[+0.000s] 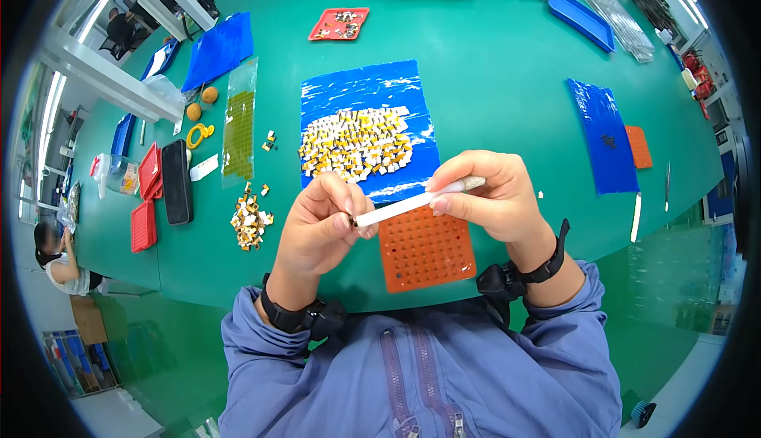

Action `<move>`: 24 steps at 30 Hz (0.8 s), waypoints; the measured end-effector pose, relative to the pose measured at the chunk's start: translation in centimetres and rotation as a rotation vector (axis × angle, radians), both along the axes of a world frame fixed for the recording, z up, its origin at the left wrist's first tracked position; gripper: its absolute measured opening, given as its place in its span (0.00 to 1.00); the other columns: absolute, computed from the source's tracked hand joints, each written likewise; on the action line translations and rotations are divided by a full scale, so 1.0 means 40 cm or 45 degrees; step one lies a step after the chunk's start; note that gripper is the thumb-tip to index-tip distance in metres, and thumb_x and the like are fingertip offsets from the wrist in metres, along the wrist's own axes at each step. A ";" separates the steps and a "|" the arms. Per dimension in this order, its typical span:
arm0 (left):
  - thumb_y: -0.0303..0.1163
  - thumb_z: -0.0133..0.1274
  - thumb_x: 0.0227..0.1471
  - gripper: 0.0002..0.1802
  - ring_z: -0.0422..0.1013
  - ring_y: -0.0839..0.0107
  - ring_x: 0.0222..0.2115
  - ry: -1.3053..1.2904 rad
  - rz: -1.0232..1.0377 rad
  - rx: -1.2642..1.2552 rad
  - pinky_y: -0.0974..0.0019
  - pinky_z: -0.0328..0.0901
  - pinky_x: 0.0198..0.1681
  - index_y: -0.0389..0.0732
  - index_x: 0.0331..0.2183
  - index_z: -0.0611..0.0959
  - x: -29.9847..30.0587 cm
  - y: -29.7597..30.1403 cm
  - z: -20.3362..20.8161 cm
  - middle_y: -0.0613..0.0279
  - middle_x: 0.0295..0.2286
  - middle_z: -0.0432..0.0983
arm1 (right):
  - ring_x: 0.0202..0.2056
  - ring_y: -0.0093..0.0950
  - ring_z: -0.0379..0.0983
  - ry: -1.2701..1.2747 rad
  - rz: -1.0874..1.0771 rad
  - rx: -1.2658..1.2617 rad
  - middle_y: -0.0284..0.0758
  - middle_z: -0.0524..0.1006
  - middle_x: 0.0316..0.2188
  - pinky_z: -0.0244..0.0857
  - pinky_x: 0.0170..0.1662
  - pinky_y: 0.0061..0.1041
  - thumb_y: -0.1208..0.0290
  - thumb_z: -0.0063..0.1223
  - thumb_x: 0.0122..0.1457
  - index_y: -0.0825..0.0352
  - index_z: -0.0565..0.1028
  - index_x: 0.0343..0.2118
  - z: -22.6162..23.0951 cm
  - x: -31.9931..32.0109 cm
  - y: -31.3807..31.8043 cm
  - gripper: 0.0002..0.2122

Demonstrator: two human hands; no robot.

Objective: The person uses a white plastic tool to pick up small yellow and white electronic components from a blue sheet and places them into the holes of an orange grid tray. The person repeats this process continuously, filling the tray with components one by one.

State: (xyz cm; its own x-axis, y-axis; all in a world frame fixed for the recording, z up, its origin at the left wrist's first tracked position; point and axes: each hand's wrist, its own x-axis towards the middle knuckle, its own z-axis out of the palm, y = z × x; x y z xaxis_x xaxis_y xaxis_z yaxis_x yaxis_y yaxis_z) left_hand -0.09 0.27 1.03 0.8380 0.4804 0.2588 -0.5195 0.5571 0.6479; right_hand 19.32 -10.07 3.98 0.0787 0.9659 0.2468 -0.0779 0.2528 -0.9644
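Above the near edge of the green table, my right hand (pixel 493 198) grips a flat white stick (pixel 392 210) by its beige, wrapped-looking end. The stick slants down to the left, and its tip meets the fingertips of my left hand (pixel 321 220). Those fingers are pinched around a small dark piece (pixel 353 221), too small to name. Below the stick lies an orange tray (pixel 428 252) with rows of small holes. Behind my hands, a blue sheet (pixel 361 81) carries a heap of small white-and-yellow pieces (pixel 357 143).
A smaller pile of similar pieces (pixel 250 222) sits left of my left hand. Farther left are a black case (pixel 176 180) and red trays (pixel 143 225). Tweezers (pixel 667 188) and another blue sheet (pixel 602 137) lie at right. A person (pixel 70 267) sits at far left.
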 end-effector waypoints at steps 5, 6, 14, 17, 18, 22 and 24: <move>0.26 0.49 0.48 0.06 0.64 0.72 0.25 -0.020 -0.015 -0.004 0.69 0.60 0.29 0.41 0.28 0.68 -0.004 -0.002 -0.011 0.62 0.21 0.65 | 0.28 0.16 0.68 -0.068 -0.010 0.026 0.31 0.74 0.25 0.62 0.31 0.14 0.80 0.54 0.47 0.71 0.74 0.29 -0.002 -0.002 0.004 0.05; 0.26 0.49 0.48 0.06 0.64 0.72 0.25 -0.020 -0.019 -0.006 0.68 0.60 0.29 0.41 0.28 0.67 -0.005 -0.001 -0.011 0.62 0.21 0.65 | 0.28 0.16 0.68 -0.062 -0.014 0.019 0.31 0.74 0.25 0.62 0.31 0.14 0.80 0.54 0.47 0.71 0.74 0.29 -0.002 -0.002 0.003 0.05; 0.26 0.49 0.48 0.06 0.64 0.72 0.25 -0.044 -0.028 0.024 0.68 0.60 0.28 0.40 0.27 0.67 -0.005 -0.004 -0.014 0.61 0.21 0.65 | 0.28 0.16 0.68 -0.127 -0.006 0.070 0.31 0.74 0.25 0.62 0.32 0.15 0.79 0.54 0.47 0.70 0.74 0.29 -0.007 0.000 0.006 0.05; 0.26 0.50 0.48 0.07 0.64 0.72 0.24 -0.031 -0.014 0.033 0.68 0.60 0.28 0.40 0.27 0.67 -0.004 -0.008 -0.014 0.61 0.21 0.66 | 0.28 0.16 0.69 -0.141 -0.014 0.085 0.31 0.74 0.25 0.62 0.31 0.15 0.80 0.54 0.47 0.70 0.74 0.29 -0.010 0.001 0.008 0.05; 0.26 0.50 0.47 0.07 0.64 0.72 0.24 -0.029 -0.006 0.039 0.69 0.60 0.28 0.40 0.27 0.67 -0.003 -0.009 -0.013 0.61 0.21 0.66 | 0.27 0.16 0.69 -0.106 0.008 0.058 0.31 0.74 0.25 0.62 0.31 0.15 0.79 0.54 0.47 0.70 0.74 0.29 -0.009 0.002 0.007 0.05; 0.25 0.51 0.46 0.07 0.65 0.71 0.23 -0.004 0.013 0.085 0.69 0.61 0.28 0.40 0.26 0.68 -0.005 -0.009 -0.011 0.60 0.20 0.66 | 0.26 0.17 0.69 -0.088 0.075 -0.039 0.32 0.74 0.24 0.61 0.29 0.15 0.79 0.53 0.48 0.70 0.73 0.29 -0.001 0.007 0.002 0.04; 0.25 0.52 0.45 0.08 0.65 0.71 0.24 0.018 0.029 0.102 0.70 0.61 0.28 0.39 0.25 0.68 -0.006 -0.010 -0.011 0.60 0.20 0.67 | 0.25 0.19 0.69 -0.211 0.048 0.040 0.32 0.74 0.24 0.61 0.29 0.16 0.78 0.52 0.48 0.70 0.73 0.28 -0.003 0.008 0.006 0.04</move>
